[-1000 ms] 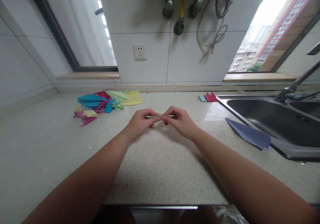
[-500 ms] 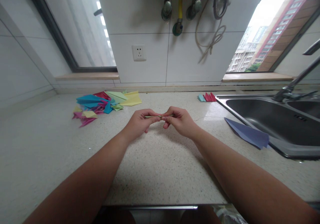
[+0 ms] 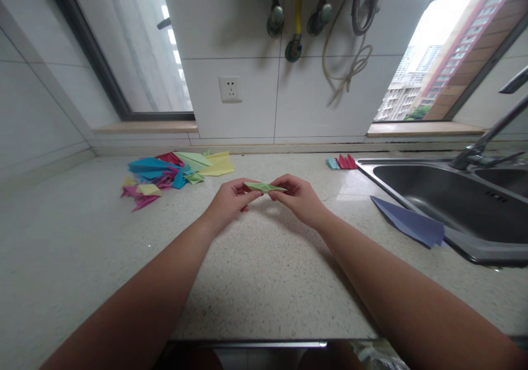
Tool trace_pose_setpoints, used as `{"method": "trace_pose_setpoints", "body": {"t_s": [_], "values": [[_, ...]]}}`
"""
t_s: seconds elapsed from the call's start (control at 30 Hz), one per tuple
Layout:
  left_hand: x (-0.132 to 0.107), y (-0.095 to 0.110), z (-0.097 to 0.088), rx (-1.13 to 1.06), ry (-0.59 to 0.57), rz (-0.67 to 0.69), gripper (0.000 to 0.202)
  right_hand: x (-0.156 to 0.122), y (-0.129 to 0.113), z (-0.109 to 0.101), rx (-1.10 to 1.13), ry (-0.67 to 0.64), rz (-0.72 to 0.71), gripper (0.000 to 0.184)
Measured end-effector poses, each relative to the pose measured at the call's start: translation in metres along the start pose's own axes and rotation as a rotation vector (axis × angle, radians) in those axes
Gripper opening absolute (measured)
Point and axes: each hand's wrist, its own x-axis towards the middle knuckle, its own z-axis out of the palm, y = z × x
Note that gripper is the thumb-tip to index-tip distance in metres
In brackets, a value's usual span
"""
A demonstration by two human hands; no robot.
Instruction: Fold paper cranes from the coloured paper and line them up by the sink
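Note:
Between my hands, above the middle of the counter, is a small piece of folded light-green paper (image 3: 264,187), narrow and pointed at its two ends. My left hand (image 3: 231,198) pinches its left part between thumb and fingers. On the other side my right hand (image 3: 297,198) grips the right part the same way. The fingertips behind the paper are partly hidden. Its upper face, with fold lines near the centre, shows between the thumbs.
A pile of coloured folded papers (image 3: 150,167) lies at the back left of the speckled counter (image 3: 264,282). Small red folded papers (image 3: 346,162) and a light-blue one (image 3: 333,163) sit near the steel sink (image 3: 416,186). A purple folded paper (image 3: 412,222) touches the sink's rim.
The green paper has turned from edge-on so that more of its face shows. My fingertips have moved slightly apart, with both hands still gripping it.

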Motion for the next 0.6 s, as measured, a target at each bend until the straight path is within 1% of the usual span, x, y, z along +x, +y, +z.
{"method": "trace_pose_setpoints", "body": {"t_s": [0.13, 0.33, 0.6], "values": [[0.0011, -0.0008, 0.0006, -0.032, 0.006, 0.009, 0.044, -0.0009, -0.0001, 0.0, -0.008, 0.001, -0.009, 0.033], [0.0019, -0.0023, 0.0021, -0.103, 0.026, -0.04, 0.053, -0.0007, 0.0028, -0.0033, -0.079, -0.003, -0.036, 0.034], [0.0069, -0.0062, -0.0017, -0.149, 0.067, -0.107, 0.052, -0.0046, 0.0041, -0.0028, -0.116, -0.03, -0.042, 0.034]]}}
